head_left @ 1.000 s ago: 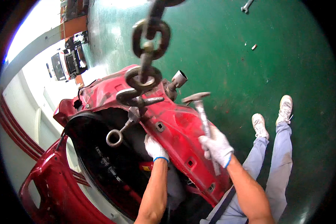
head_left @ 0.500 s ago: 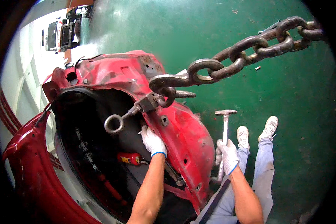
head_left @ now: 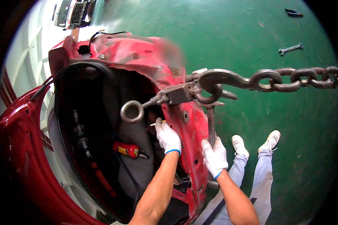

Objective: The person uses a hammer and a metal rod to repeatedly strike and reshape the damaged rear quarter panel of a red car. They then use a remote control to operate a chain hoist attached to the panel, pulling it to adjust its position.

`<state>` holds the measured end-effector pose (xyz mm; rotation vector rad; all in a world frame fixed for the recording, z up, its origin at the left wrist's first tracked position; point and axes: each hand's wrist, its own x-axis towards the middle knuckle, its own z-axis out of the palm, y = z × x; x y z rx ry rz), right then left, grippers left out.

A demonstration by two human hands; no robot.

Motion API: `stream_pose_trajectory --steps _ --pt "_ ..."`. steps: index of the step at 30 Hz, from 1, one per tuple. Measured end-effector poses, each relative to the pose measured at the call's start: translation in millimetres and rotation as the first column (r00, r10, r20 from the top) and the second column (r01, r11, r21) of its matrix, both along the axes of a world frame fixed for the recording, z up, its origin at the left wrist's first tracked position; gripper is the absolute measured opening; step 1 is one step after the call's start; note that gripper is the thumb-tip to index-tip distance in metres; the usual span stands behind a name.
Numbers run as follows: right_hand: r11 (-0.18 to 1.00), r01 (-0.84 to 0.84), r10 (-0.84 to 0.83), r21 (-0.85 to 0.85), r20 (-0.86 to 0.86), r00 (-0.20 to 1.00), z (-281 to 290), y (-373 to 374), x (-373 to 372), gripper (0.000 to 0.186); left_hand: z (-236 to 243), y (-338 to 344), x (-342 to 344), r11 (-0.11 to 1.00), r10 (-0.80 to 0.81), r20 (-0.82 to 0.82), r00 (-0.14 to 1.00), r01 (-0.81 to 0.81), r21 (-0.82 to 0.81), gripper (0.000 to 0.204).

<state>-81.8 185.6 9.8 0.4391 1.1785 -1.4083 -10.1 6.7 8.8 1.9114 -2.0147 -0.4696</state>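
My left hand [head_left: 168, 137], in a white knit glove, has a thin white stick [head_left: 154, 124], resembling a cigarette, between its fingers at the inner edge of the red car body's opening [head_left: 193, 157]. My right hand [head_left: 214, 155], gloved too, is closed on a hammer [head_left: 211, 123] held upright just outside that edge, its head partly behind the hook. A metal clamp with a ring bolt [head_left: 178, 93] grips the body's rim, and a big hook [head_left: 210, 90] on a heavy chain [head_left: 285, 80] is attached to it, the chain stretching to the right.
A red extinguisher [head_left: 125, 149] lies in the dark opening, a raised red lid [head_left: 18, 142] at left. A wrench [head_left: 290, 48] and dark object [head_left: 293, 13] lie on the green floor [head_left: 289, 112]. A white vehicle [head_left: 69, 13] stands behind. My legs [head_left: 263, 176] are at lower right.
The view has shifted. The chain, upright at first, now runs level to the right. The hammer has moved left, close to the hook and panel. My left hand stays at the inner edge.
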Motion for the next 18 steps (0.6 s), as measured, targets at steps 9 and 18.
stream_pose_trajectory --steps 9,18 --pt "0.999 0.022 -0.026 -0.027 -0.148 0.989 6 -33 11 0.035 0 5 -4 0.999 0.029 -0.013 0.999 -0.028 0.045 0.047" --pt "0.997 -0.047 0.048 0.061 -0.015 0.999 11 25 -8 0.027 12 2 -6 0.993 0.079 0.027 0.996 -0.081 0.084 0.05"
